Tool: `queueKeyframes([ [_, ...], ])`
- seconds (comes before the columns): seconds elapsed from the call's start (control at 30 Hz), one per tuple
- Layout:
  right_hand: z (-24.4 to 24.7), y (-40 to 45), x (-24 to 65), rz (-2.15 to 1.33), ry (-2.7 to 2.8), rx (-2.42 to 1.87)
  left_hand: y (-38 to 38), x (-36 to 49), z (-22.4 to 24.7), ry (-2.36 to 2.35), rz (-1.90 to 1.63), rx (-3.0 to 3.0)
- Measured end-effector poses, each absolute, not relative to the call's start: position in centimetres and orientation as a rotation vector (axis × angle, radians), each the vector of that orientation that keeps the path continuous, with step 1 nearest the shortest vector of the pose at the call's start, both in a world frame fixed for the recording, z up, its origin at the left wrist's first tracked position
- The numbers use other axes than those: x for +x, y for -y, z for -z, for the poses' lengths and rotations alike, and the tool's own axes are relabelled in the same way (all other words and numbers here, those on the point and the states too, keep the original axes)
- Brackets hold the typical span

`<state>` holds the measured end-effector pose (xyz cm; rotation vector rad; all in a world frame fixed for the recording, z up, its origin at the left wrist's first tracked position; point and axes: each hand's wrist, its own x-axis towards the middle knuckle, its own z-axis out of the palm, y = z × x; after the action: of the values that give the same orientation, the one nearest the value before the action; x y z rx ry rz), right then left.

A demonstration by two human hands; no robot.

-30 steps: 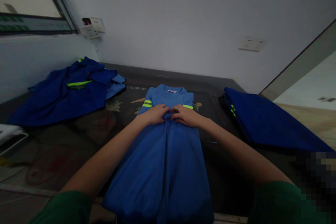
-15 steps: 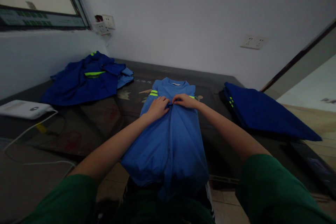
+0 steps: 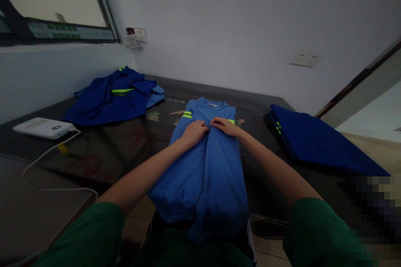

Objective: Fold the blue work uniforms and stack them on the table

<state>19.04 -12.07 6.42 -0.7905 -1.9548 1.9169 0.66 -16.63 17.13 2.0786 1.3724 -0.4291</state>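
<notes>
A light blue T-shirt [image 3: 224, 175] with yellow-green sleeve stripes lies on the dark table, its collar toward the wall and its lower part hanging over the front edge near my lap. The side parts are folded inward and meet along a middle line. My left hand [image 3: 194, 132] pinches the cloth just left of that line, below the collar. Close beside it, my right hand [image 3: 224, 126] grips the cloth on the right of the line with thumb and fingers together. The fingertips of both hands are partly hidden.
A rumpled heap of darker blue shirts [image 3: 106, 102] lies at the left back. A white power bank [image 3: 42, 128] with a white cable [image 3: 46, 158] sits at the left. Folded dark blue clothes [image 3: 319, 139] are stacked at the right. Sockets [image 3: 305, 59] are on the wall.
The view has shifted slightly, so everything sits a little lower and to the right. Both hands keep their hold on the T-shirt, drawn slightly toward me along the cloth.
</notes>
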Motion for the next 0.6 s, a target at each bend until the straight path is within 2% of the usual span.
queueKeyframes([
  [0.33, -6.5, 14.1, 17.5, -1.692, 2.235, -1.016, 17.4, 1.8, -19.7, -1.362, 0.574, 2.025],
  [0.47, -7.2, 15.2, 16.8, -1.434, 2.455, -1.160, 19.4, 1.7, -26.1, -1.452, 0.347, 1.819],
  [0.53, -7.7, 15.6, 16.7, -1.355, 2.498, -1.200, 21.7, 1.9, -30.6, -1.505, 0.254, 1.495],
  [0.6, -8.0, 15.9, 16.6, -1.312, 2.508, -1.240, 24.9, 2.4, -34.4, -1.475, 0.310, 1.149],
])
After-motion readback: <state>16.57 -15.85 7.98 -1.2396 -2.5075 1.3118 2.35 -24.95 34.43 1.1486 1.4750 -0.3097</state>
